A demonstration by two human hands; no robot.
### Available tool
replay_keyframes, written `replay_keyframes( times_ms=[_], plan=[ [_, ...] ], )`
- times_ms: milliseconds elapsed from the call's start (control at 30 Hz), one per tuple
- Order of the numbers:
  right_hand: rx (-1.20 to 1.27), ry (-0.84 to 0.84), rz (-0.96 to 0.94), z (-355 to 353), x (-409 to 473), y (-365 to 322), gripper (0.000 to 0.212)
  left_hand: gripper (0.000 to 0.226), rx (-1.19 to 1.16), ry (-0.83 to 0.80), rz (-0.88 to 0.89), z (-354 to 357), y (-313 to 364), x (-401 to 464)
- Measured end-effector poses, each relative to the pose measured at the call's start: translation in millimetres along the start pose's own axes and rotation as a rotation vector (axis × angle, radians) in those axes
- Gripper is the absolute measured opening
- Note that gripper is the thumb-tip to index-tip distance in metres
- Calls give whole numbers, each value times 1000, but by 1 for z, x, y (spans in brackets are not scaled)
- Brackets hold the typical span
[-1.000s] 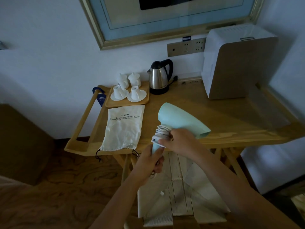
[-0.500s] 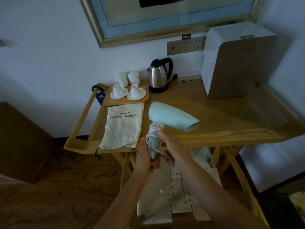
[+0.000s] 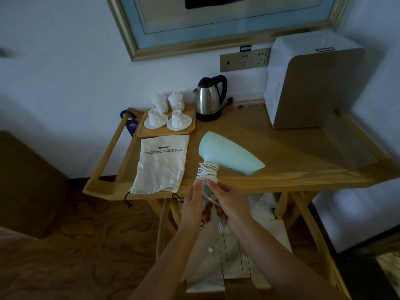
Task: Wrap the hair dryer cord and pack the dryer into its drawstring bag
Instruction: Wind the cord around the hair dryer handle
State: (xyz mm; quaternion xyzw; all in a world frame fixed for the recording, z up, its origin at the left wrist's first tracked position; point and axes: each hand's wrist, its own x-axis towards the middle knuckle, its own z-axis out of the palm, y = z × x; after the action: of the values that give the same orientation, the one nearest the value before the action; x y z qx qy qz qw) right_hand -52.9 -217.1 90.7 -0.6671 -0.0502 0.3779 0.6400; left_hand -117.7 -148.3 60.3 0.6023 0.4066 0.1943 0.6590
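Since the earlier frames, the right hand (image 3: 227, 201) has been drawn down off the coils toward the handle's lower end, and the dryer has been tilted slightly.

At the left, the drawstring bag (image 3: 161, 164) is laid flat and limp on the wooden table (image 3: 281, 161), its gathered mouth at the near edge; it is judged soft and light, best taken by the mouth. The left hand (image 3: 194, 204) is wrapped around the handle below the coils. The hair dryer (image 3: 227, 155) is held upright just above the table's near edge, nozzle pointing right; its shell looks rigid, smooth and probably slippery, so the handle is the sound hold. The cord (image 3: 207, 173) is wound around the handle's top, and its free end is pinched by the right hand; it is judged springy and likely to uncoil if released.

Behind are 4 cups on a tray (image 3: 166, 131), a kettle (image 3: 208, 98) and a white appliance (image 3: 313, 83) against the wall.
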Motion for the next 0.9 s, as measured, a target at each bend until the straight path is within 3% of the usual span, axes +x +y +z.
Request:
replay_keyframes(
  times_ms=[167, 267, 400, 533, 633, 700, 767, 900],
  plan=[
    [-93, 9, -114, 1, 1, 12, 54, 47, 17, 8, -55, 3, 6, -2],
    [-193, -44, -156, 0, 5, 10, 47, 47, -97, -26, -116, 3, 10, -1],
    [-248, -179, -97, -6, 7, 6, 42, 37, -78, -15, -147, -2, 5, 1],
    [-653, -168, -214, -13, 6, 1, 51, 58, -50, -11, -171, -6, 0, 2],
    [-959, -241, -304, -25, 8, -30, 42, 63, 50, 45, -137, -13, -5, 5],
    [-997, -345, -338, -24, 7, -55, 26, 59, 79, 61, -125, -14, -8, 4],
    [-1012, -378, -415, -12, 1, -67, 24, 60, 83, 48, -177, -8, -9, 3],
    [-776, -263, -466, -7, -2, -67, 20, 70, -177, -100, -334, -11, 1, 6]
  ],
)
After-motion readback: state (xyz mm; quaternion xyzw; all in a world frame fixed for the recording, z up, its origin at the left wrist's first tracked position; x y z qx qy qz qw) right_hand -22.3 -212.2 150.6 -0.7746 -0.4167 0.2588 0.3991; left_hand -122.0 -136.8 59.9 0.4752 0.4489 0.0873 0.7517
